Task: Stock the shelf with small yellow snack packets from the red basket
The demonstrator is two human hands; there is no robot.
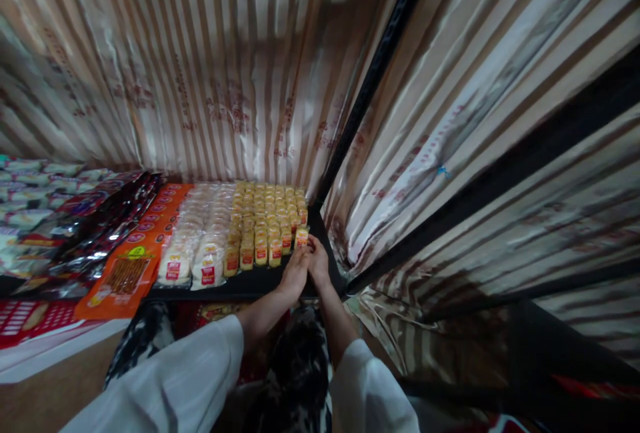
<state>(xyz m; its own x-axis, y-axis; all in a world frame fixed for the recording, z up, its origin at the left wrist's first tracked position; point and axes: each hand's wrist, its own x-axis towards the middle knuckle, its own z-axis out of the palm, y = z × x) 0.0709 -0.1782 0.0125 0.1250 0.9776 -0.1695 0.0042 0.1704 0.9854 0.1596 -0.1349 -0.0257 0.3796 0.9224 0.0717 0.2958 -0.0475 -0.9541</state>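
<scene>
Both hands meet at the right end of a dark shelf [265, 280]. A small yellow snack packet [301, 236] with a red-and-white label stands upright at their fingertips. My left hand [295, 274] has its fingers closed at the packet's near side. Curled around its right side is my right hand [319, 262]. The fingertips partly cover its lower part. Just left of the hands are rows of similar yellow packets [261, 250], packed closely and running back to the curtain.
Clear-wrapped pale round snacks [209, 263], orange bags [127, 270] and dark shiny bags [107, 220] fill the shelf leftward. A black rack post [373, 80] rises at the right corner. Striped curtain [240, 66] hangs behind. A red basket [30, 318] sits below left.
</scene>
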